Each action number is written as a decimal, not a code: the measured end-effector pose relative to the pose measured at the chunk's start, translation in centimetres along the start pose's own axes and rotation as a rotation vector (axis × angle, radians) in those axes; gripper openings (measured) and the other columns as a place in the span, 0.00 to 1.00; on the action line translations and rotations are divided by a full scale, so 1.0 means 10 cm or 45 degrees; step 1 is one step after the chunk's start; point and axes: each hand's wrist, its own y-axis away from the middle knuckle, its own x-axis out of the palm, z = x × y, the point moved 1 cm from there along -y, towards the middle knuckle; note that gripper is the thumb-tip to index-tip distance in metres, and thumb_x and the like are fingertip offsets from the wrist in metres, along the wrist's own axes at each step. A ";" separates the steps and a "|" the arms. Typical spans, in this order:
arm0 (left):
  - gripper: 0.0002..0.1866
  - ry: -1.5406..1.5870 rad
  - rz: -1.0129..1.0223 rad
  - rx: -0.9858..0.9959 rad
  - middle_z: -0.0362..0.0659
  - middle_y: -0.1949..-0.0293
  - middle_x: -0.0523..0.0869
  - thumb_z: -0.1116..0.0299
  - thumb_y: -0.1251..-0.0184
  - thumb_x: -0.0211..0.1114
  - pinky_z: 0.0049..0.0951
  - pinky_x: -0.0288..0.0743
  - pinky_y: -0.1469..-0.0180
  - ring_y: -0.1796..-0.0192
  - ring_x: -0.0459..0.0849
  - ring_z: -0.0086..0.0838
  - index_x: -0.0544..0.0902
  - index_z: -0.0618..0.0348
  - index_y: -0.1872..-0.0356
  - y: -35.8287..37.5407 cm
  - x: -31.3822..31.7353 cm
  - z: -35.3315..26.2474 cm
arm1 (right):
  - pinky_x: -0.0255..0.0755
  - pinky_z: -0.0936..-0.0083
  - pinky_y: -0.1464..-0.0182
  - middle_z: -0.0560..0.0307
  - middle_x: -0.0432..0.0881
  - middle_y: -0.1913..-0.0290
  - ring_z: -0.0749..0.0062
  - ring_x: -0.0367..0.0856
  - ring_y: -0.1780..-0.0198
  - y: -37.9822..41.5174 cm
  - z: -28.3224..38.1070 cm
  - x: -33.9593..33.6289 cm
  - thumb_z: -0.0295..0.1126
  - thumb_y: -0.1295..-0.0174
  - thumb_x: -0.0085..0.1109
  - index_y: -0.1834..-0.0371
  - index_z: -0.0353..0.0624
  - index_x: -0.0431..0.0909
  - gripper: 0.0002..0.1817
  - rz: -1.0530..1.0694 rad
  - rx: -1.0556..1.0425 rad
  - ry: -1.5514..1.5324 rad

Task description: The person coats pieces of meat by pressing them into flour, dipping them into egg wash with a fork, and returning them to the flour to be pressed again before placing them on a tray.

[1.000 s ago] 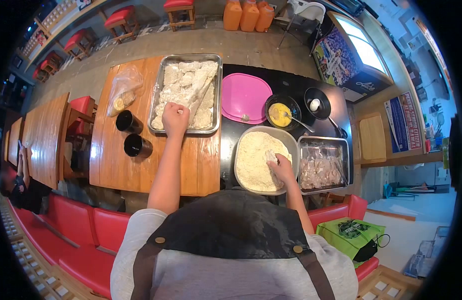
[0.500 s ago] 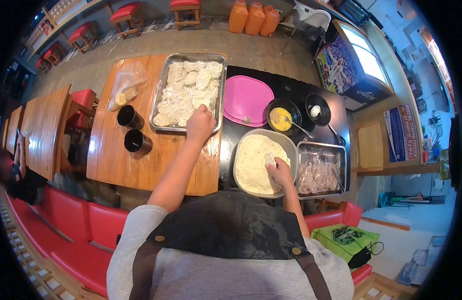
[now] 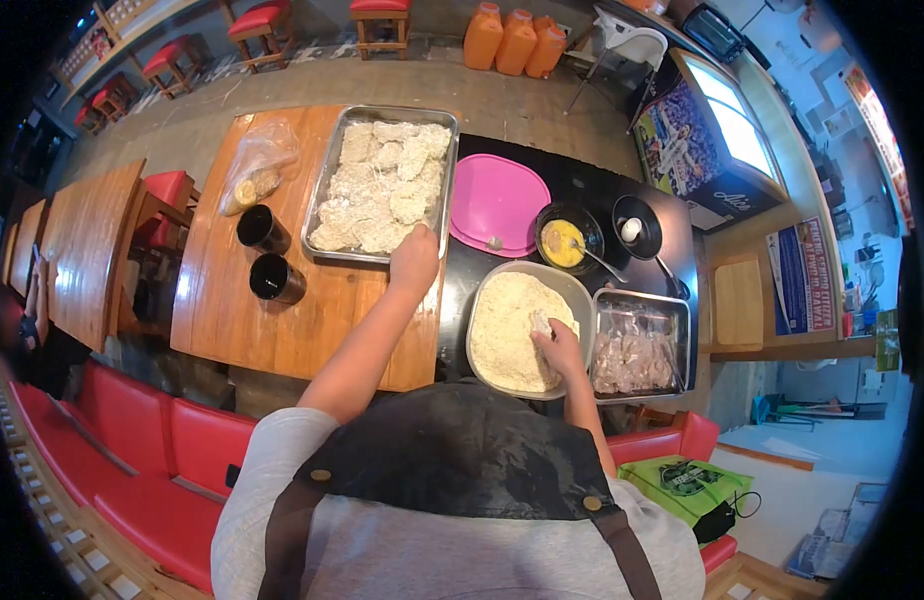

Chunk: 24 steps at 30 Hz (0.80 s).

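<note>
A metal tray [image 3: 320, 170] at the middle left is filled with flat crumb-coated pieces of meat [image 3: 377, 190]. My left hand [image 3: 414, 260] is closed at the tray's near right rim, beside the lowest pieces; what its curled fingers hold, if anything, is hidden. My right hand [image 3: 562, 350] is over the grey tub [image 3: 589, 295] of pale breading crumbs [image 3: 512, 320], its fingers pinched on a whitish coated piece of meat [image 3: 540, 321]. Right of the tub, a second metal tray [image 3: 688, 345] holds raw pale meat strips [image 3: 634, 355].
Behind the tub are a pink lid [image 3: 497, 195], a bowl of beaten egg [image 3: 562, 240] with a spoon, and a black pan [image 3: 642, 215] holding an egg. Two black cups [image 3: 276, 280] and a plastic bag [image 3: 262, 155] stand left. Red bench seating [image 3: 172, 440] runs behind me.
My left hand has drawn back from the coated pieces to the tray's near rim. My right hand stays over the crumbs, nearly unmoved. The view has shifted slightly.
</note>
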 end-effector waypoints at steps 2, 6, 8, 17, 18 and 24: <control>0.05 0.010 0.010 -0.033 0.49 0.70 0.77 0.72 0.42 0.55 0.42 0.75 0.66 0.67 0.80 0.46 0.75 0.63 0.72 0.06 0.03 0.02 | 0.71 0.76 0.61 0.53 0.81 0.65 0.73 0.78 0.64 -0.01 -0.02 0.01 0.31 0.47 0.62 0.55 0.33 0.76 0.17 0.046 0.040 0.042; 0.06 0.040 0.080 0.052 0.50 0.67 0.78 0.71 0.39 0.54 0.42 0.75 0.63 0.66 0.80 0.46 0.75 0.62 0.67 0.18 -0.07 -0.05 | 0.70 0.76 0.62 0.54 0.80 0.67 0.74 0.77 0.66 -0.03 0.02 0.00 0.31 0.47 0.62 0.57 0.34 0.76 0.16 0.056 0.029 0.011; 0.07 0.057 0.082 0.075 0.50 0.65 0.80 0.71 0.38 0.53 0.41 0.75 0.61 0.65 0.80 0.46 0.76 0.62 0.64 0.25 -0.12 -0.08 | 0.69 0.76 0.64 0.55 0.80 0.69 0.74 0.76 0.68 -0.04 0.01 0.00 0.31 0.47 0.63 0.60 0.34 0.76 0.14 0.031 0.013 0.093; 0.09 0.391 -0.329 0.173 0.48 0.65 0.84 0.77 0.45 0.58 0.35 0.77 0.61 0.62 0.83 0.40 0.80 0.59 0.62 0.60 -0.20 0.01 | 0.71 0.68 0.62 0.43 0.79 0.67 0.56 0.79 0.65 -0.02 0.09 -0.04 0.38 0.51 0.64 0.60 0.33 0.75 0.21 0.035 0.041 0.159; 0.09 0.417 -0.286 0.172 0.47 0.66 0.84 0.77 0.46 0.59 0.34 0.77 0.63 0.64 0.83 0.40 0.80 0.58 0.63 0.63 -0.19 0.02 | 0.71 0.68 0.62 0.43 0.79 0.67 0.56 0.79 0.65 -0.03 0.07 -0.03 0.38 0.51 0.64 0.60 0.33 0.75 0.21 0.037 0.038 0.158; 0.05 0.608 0.004 0.185 0.47 0.71 0.84 0.76 0.47 0.62 0.32 0.77 0.65 0.68 0.84 0.38 0.81 0.59 0.68 0.91 -0.06 -0.15 | 0.69 0.73 0.66 0.52 0.78 0.73 0.71 0.75 0.70 -0.07 -0.01 -0.01 0.34 0.48 0.63 0.63 0.34 0.76 0.15 0.034 -0.027 0.134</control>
